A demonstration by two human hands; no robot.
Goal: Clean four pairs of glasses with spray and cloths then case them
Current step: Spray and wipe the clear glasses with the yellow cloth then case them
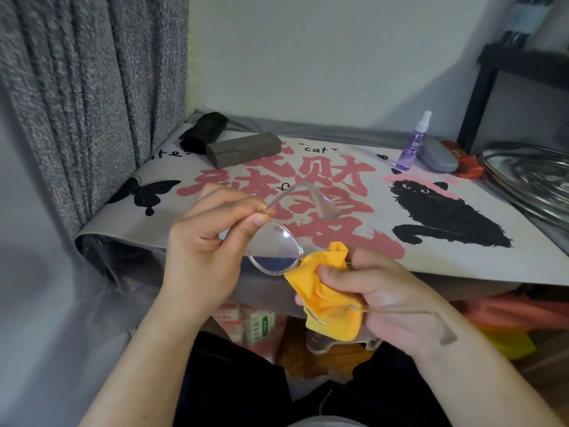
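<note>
A pair of clear-framed glasses [274,248] is held in front of the table's near edge. My left hand [209,238] pinches the frame at its left hinge, and that temple arm sticks up and away. My right hand [378,291] grips a crumpled yellow cloth [323,294] wrapped round the other lens, which the cloth hides. The second temple arm runs across my right wrist. A purple spray bottle [414,143] stands at the back right. A grey case [243,149] and a black case [204,131] lie at the back left. Another grey case [437,155] lies beside the bottle.
A printed mat [462,251] with a black cat and red characters covers the table. A red box [465,163] and a steel basin [529,177] sit at the right. A grey curtain [92,97] hangs on the left. Boxes and coloured cloths lie under the table.
</note>
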